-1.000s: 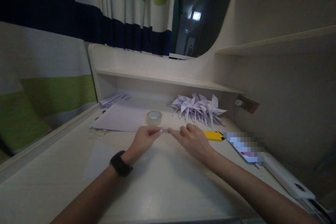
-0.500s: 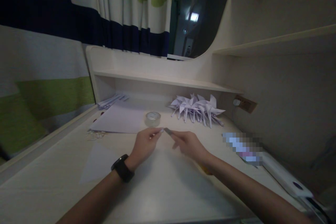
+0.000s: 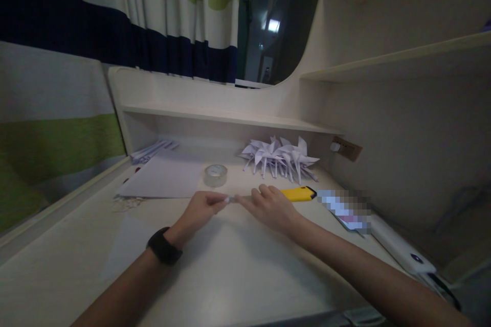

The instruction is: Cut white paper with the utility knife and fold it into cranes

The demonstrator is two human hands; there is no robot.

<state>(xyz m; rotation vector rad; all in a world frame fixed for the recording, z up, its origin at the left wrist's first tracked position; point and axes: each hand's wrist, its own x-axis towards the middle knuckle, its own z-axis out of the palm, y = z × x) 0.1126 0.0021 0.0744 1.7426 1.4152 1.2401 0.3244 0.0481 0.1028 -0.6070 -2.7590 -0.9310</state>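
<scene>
While both hands pinch one small strip — fingertips meeting — tape roll sits beyond.

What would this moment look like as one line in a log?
left hand: pinching small strip | right hand: fingertips at strip's other end | tape roll: behind hands | yellow cutter: beside right hand | folded paper shapes: under shelf

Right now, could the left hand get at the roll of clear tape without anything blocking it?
Probably yes. The tape roll sits on the desk just beyond the left hand, with only bare surface between them; the hand is pinching something small, though.
</scene>
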